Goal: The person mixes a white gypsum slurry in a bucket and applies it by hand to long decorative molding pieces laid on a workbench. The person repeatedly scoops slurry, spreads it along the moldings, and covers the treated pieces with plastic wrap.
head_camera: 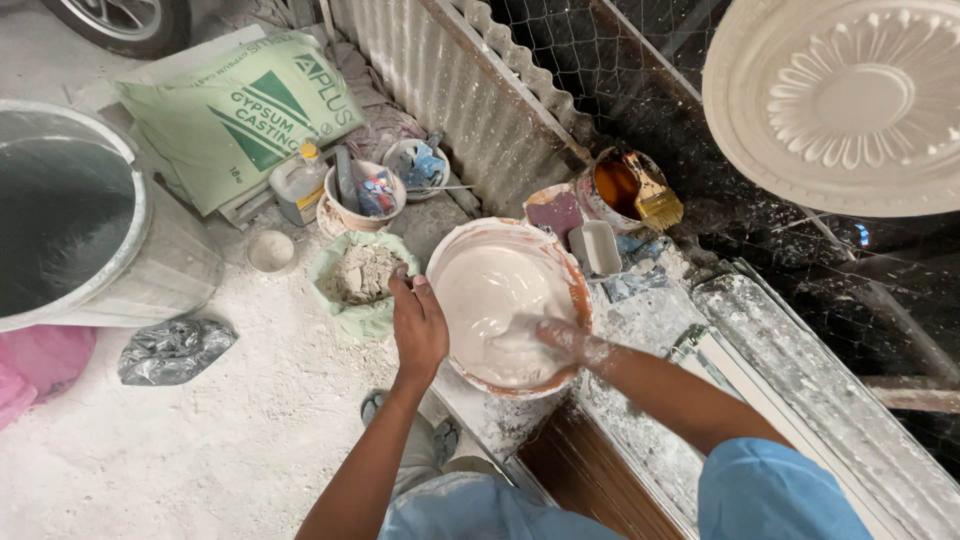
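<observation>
On the dusty white floor (230,440) I see open room at lower left, grey drum (70,230) crowding the left edge, orange basin (505,305) of white plaster mix at centre, my left hand (418,325) clasping its near rim, my right hand (560,340) sunk in the mix, its grip unclear, green bag of powder (362,275) just beside, tub of brown liquid with brush (628,190) behind.

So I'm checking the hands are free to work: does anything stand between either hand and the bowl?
Nothing visible does. The left hand already grips the bowl at its rim, and the right hand is inside it, in the white mix.
</observation>
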